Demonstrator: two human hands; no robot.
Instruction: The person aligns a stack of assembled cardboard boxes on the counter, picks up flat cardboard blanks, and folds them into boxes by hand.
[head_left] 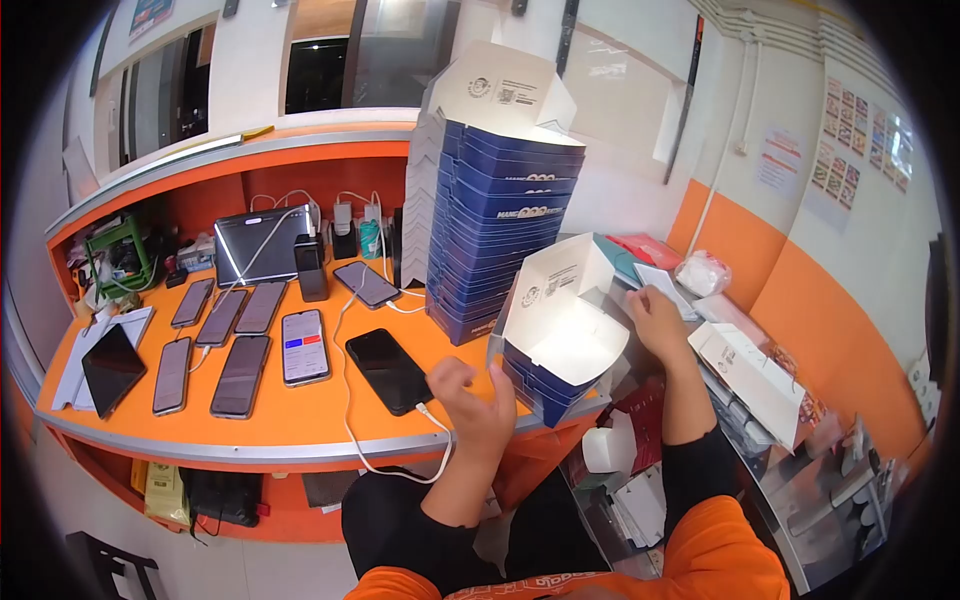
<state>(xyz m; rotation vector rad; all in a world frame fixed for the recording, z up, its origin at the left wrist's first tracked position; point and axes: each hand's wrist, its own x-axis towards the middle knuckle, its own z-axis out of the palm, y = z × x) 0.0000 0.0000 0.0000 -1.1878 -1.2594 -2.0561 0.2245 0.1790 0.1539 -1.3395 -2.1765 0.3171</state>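
My left hand point(472, 405) is at the table's front edge, just left of a short stack of open paper food boxes point(560, 340), white inside and dark blue outside. Its fingers are curled and its thumb stands apart, with nothing visible between them. To the right of the same stack is my right hand point(657, 322), fingers folded in; whether they hold anything is hidden. Behind rises a tall stack of nested blue boxes point(500, 225), its top box open with a white flap up. A black phone point(387, 370) with a white cable lies beside my left hand.
Several phones point(240, 375) and a tablet point(262, 243) cover the orange table point(300, 425). A black power bank point(311, 268) stands among cables. On the right, a metal counter point(770, 480) carries a flat white carton point(750, 380) and a plastic bag point(703, 272).
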